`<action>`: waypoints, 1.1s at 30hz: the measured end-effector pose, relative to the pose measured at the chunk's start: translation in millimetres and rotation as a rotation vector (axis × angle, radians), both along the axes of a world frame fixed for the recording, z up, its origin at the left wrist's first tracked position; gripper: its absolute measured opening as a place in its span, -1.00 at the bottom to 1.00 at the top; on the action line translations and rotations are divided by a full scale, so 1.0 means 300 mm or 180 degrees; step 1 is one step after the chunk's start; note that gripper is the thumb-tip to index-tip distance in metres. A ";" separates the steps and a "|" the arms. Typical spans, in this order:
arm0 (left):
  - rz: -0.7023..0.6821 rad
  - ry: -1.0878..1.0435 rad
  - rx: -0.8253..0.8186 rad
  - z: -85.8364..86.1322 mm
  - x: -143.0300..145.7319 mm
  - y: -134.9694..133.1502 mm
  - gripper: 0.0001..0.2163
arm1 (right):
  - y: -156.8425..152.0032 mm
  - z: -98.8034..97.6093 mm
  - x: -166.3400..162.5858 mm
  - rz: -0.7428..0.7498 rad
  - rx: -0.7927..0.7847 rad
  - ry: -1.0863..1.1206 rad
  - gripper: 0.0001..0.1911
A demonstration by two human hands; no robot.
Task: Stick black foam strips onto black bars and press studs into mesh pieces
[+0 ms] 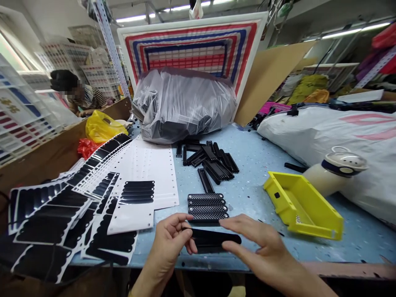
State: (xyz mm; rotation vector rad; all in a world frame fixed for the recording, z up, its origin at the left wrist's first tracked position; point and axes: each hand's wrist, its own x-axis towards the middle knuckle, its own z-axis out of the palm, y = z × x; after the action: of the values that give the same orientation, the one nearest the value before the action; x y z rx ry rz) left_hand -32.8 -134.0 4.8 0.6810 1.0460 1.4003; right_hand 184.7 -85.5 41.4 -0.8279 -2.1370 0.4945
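Note:
My left hand point(168, 243) pinches the left end of a long black flat strip point(213, 239) near the table's front edge. My right hand point(256, 245) lies over the strip's right end, fingers stretched toward it and thumb beneath. Just behind the strip lie several black perforated plastic bars point(206, 206) set side by side in a row. A loose pile of black plastic bars point(210, 159) sits further back on the blue table point(256, 185).
White backing sheets with black strips point(136, 198) spread over the left side. A yellow plastic bin point(301, 204) stands at right beside a white bottle-shaped dispenser point(337, 169). A grey plastic bag point(182, 105) of parts sits behind. Another person point(77, 93) works far left.

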 end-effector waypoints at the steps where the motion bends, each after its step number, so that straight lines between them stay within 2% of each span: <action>1: -0.0008 -0.0038 0.0014 0.005 0.009 0.000 -0.72 | 0.001 -0.015 -0.016 0.0117 0.0219 -0.0111 -0.81; 4: -0.0024 -0.0102 -0.0006 0.001 0.015 0.004 -0.69 | 0.001 -0.052 -0.048 0.0285 0.0536 -0.0382 -0.83; 11: -0.0138 -0.0036 -0.0136 -0.096 -0.002 0.019 -0.63 | 0.001 -0.093 -0.059 0.0262 0.0461 -0.0382 -0.74; 14: -0.0138 0.0271 -0.0189 -0.119 -0.012 0.021 -0.63 | 0.022 -0.088 -0.034 0.0134 0.0421 -0.0444 -0.74; 16: 0.0044 0.0628 -0.0162 -0.138 -0.031 0.025 -0.65 | 0.050 -0.075 0.005 0.0017 0.0427 -0.0355 -0.78; 18: 0.0214 0.1071 -0.0120 -0.167 -0.056 0.034 -0.69 | 0.087 -0.061 0.052 -0.0091 0.0247 -0.0305 -0.82; 20: 0.0208 0.1531 -0.0093 -0.202 -0.075 0.049 -0.72 | 0.126 -0.058 0.090 -0.0145 -0.0134 -0.0376 -0.86; 23: 0.0104 0.2080 -0.0043 -0.241 -0.072 0.079 -0.76 | 0.170 -0.091 0.108 -0.0108 -0.0669 -0.0508 -0.88; 28: 0.0060 0.2596 0.0175 -0.228 -0.031 0.109 -0.79 | 0.190 -0.172 0.073 -0.0029 -0.0829 -0.0521 -0.86; 33: -0.0110 0.2474 0.0270 -0.201 -0.019 0.090 -0.82 | 0.169 -0.176 0.069 0.0128 -0.0880 -0.0671 -0.86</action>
State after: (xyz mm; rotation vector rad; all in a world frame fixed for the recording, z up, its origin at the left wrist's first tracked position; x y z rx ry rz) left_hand -38.5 -107.0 -55.4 1.3586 1.5613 1.1628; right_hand 205.5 -34.9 -11.4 -1.0300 -2.3134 0.7660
